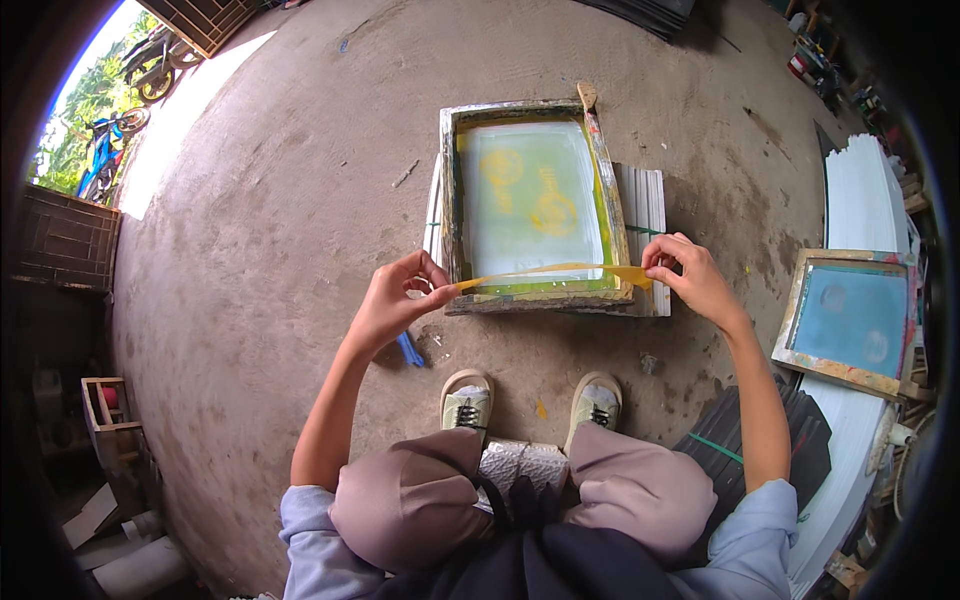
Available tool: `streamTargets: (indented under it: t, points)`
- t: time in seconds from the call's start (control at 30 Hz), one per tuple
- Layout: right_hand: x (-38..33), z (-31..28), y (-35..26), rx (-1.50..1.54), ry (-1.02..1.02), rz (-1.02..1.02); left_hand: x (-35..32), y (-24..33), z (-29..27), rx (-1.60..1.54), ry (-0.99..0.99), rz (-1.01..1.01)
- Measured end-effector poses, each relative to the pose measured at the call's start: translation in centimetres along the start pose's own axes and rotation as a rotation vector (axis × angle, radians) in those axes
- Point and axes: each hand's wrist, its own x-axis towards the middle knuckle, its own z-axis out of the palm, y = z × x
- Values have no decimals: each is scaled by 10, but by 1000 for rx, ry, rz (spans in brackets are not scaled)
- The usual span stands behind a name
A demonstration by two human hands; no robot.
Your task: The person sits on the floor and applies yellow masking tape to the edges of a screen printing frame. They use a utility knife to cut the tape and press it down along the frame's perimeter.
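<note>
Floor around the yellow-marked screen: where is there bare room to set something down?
Widest patch: floor left of the screen frame, reaching to the brown panel, with small scraps. Another lies beyond the frame, short of the dark stack. Crowded: far right, white strips and blue screen; nearside, shoes.

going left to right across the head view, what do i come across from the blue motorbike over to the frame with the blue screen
Blue motorbike, left hand, frame with the green and yellow screen, right hand, frame with the blue screen.
</note>
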Motion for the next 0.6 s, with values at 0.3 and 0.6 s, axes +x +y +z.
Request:
streamTargets:
  t: [0.3,0.6]
  points:
    - [-12,-24,-55,-116,150,-29,-19,44,-15,246,215,100]
    - [-12,-14,-67,-320,155,-22,-35,36,-28,292,126,65]
